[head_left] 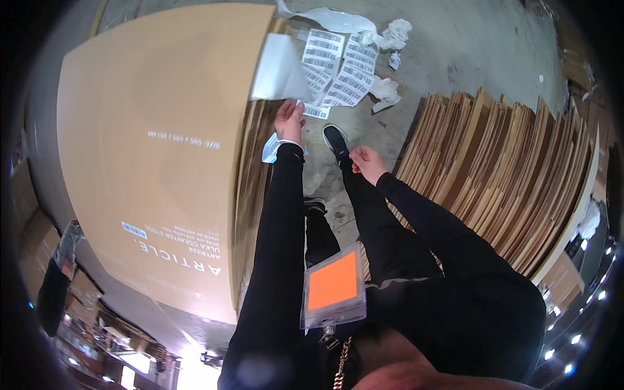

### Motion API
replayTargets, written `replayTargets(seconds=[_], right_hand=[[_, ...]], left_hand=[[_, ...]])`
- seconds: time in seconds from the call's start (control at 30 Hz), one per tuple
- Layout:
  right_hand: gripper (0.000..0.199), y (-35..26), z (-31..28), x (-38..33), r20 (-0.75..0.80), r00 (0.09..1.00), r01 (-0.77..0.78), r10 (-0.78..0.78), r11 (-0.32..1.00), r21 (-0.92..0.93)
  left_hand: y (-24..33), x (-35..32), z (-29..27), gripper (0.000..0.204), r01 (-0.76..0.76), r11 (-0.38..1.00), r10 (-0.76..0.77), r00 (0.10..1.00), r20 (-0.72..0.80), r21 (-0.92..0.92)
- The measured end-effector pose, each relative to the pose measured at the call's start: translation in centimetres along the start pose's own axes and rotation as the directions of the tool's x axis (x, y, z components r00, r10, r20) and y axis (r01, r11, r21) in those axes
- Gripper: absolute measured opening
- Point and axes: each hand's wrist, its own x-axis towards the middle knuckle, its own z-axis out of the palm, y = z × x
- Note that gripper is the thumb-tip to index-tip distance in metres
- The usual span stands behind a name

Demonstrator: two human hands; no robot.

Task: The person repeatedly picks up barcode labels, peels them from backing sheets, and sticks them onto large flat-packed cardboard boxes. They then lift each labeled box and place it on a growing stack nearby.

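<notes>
My left hand (290,121) reaches forward beside the stack of flat cardboard, its fingers pinching the lower edge of a blank white sheet (279,70). That sheet curls over the cardboard's edge. Just beyond, printed barcode label sheets (351,75) lie overlapping on the floor. Nearer me and to the right, my right hand (368,164) hangs above my leg with its fingers curled together; anything between them is hidden or too small to make out. A large brown cardboard panel (156,169) with printing faces up on the left, more flattened cardboard layered beneath it.
A long row of flattened cardboard (487,169) stands on edge at the right. Crumpled white paper (395,34) lies on the concrete floor (468,52) at the far side. A light blue piece (270,148) sticks out by my left wrist. An orange badge (333,281) hangs before me.
</notes>
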Motion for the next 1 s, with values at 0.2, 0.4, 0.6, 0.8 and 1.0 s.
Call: replayTargets(seconds=[0.2,0.4,0.6,0.8,1.0], right_hand=[[0.016,-3.8,-2.8,3.5,-0.054,0.998,0.021,-0.012,0.986,0.164],[0.02,-3.5,-3.3,7.4,-0.164,0.969,0.183,-0.187,0.982,-0.037],[0.026,-5.8,-1.8,10.1,-0.11,0.823,0.458,-0.557,0.766,-0.451],[0.031,-5.2,-2.0,11.1,-0.007,0.903,0.388,-0.429,0.825,-0.411],[0.029,-4.3,-1.5,10.8,-0.117,0.898,0.361,-0.424,0.862,-0.357]], left_hand=[[-3.8,4.9,3.0,0.033,0.122,0.972,-0.09,0.983,-0.163,0.201],[-6.6,4.4,5.7,0.02,-0.036,0.998,0.03,0.994,-0.101,-0.055],[-7.1,1.5,5.7,0.019,-0.022,0.97,0.0,0.996,-0.09,-0.241],[-7.0,0.4,8.1,0.026,0.046,0.969,-0.063,0.996,-0.061,-0.244],[-7.1,-0.1,8.5,0.017,0.051,0.991,-0.059,0.996,-0.062,-0.125]])
